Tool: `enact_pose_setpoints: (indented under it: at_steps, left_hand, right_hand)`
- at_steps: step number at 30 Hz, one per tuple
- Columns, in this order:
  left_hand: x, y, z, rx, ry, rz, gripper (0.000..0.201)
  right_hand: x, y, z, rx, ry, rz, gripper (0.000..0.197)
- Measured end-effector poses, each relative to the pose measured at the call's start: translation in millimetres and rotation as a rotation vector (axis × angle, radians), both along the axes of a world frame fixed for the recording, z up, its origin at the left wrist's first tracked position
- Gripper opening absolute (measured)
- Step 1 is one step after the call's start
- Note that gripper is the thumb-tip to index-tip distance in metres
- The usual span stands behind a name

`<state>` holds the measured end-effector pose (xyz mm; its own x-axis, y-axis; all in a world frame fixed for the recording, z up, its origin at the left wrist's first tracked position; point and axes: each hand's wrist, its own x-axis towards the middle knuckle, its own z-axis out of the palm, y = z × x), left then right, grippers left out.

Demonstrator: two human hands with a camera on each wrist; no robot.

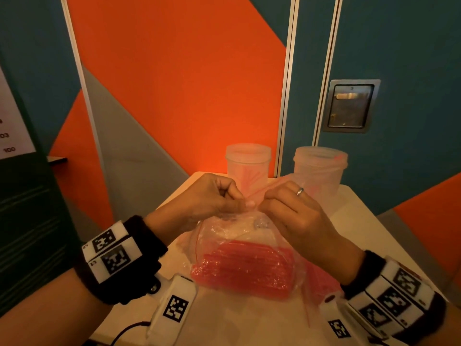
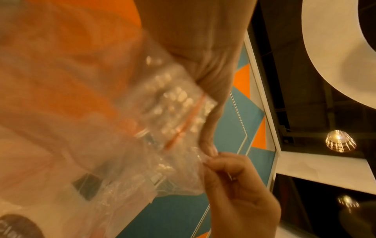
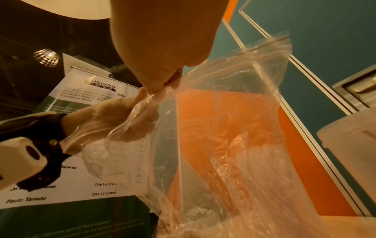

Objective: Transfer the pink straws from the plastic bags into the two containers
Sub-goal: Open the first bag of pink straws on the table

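A clear zip bag (image 1: 249,236) hangs upright over the white table (image 1: 361,221), with a bundle of pink straws (image 1: 244,268) lying across its bottom. My left hand (image 1: 245,204) and right hand (image 1: 265,203) pinch the bag's top edge close together, one on each side of the mouth. The left wrist view shows my left hand (image 2: 209,145) and right hand (image 2: 219,161) pinching the crumpled bag (image 2: 173,112). In the right wrist view the bag (image 3: 223,128) hangs from my right hand (image 3: 160,87). Behind stand two translucent containers (image 1: 248,163) (image 1: 320,168), each holding a few pink straws.
Another plastic bag (image 1: 321,278) with something pink inside lies flat on the table under my right wrist. An orange, teal and grey wall stands close behind the containers. A dark board with a printed sheet (image 1: 12,121) is at the left. The table's front is bare.
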<state>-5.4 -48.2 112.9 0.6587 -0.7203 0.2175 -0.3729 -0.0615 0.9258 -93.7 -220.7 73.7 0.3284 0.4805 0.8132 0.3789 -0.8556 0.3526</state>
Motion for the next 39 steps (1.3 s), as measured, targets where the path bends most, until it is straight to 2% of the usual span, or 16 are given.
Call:
enact_pose_setpoints:
  at_steps: [3,5,10,13,16,18,21,24,25,27,28,30,32,35,37,39]
  left_hand:
    - [5,-1,1,-0.025,0.042,0.144,0.025]
    - [15,2,2,-0.046,-0.012,0.283,0.027]
    - [44,15,8,-0.074,-0.371,0.491,0.031]
    - [50,26,17,0.109,-0.679,0.55,0.044]
    - [53,30,23,0.557,-0.851,0.7,0.045]
    - [55,28,21,0.685,-0.804,0.801,0.045]
    - [58,19,16,0.639,-0.726,0.822,0.042]
    - [58,2,13,0.581,-0.587,0.621,0.072]
    - [55,-5,14,0.51,-0.455,0.516,0.086]
    - [53,-16,17,0.365,-0.199,0.35,0.105]
    - [58,-21,20,0.335,-0.188,0.307,0.109]
    - [71,-26,29,0.294,-0.365,0.278,0.112]
    - [88,-24,49,0.12,-0.629,0.286,0.108]
    - [98,-13,85,-0.184,-0.878,0.293,0.1]
    - [93,-6,99,-0.265,-1.018,0.256,0.094]
    - [81,1,99,-0.248,-1.092,0.17,0.096]
  right_hand:
    - [-3,1,-7,-0.04,-0.023,0.02,0.014]
    - [-6,1,-12,-0.082,-0.043,0.023,0.021]
    - [-15,-7,-20,-0.191,0.056,-0.061,0.023]
    - [-26,-15,-20,-0.264,0.269,-0.206,0.019]
    - [-40,-16,-8,-0.229,0.612,-0.384,0.017]
    - [-46,-17,2,-0.163,0.865,-0.475,0.007]
    - [-45,-16,9,-0.004,1.017,-0.44,0.025]
    - [-27,-8,15,0.185,1.002,-0.356,0.035]
    - [-20,-5,17,0.179,1.028,-0.408,0.039]
    - [-2,-2,20,0.076,1.1,-0.596,0.061]
    - [7,-1,21,0.036,1.117,-0.676,0.075]
    - [27,-1,26,0.056,1.037,-0.769,0.098]
    - [45,-4,36,0.191,0.858,-0.786,0.111]
    - [62,-9,56,0.301,0.57,-0.769,0.119]
    - [64,-10,65,0.333,0.413,-0.762,0.122]
    - [59,-10,64,0.325,0.349,-0.787,0.123]
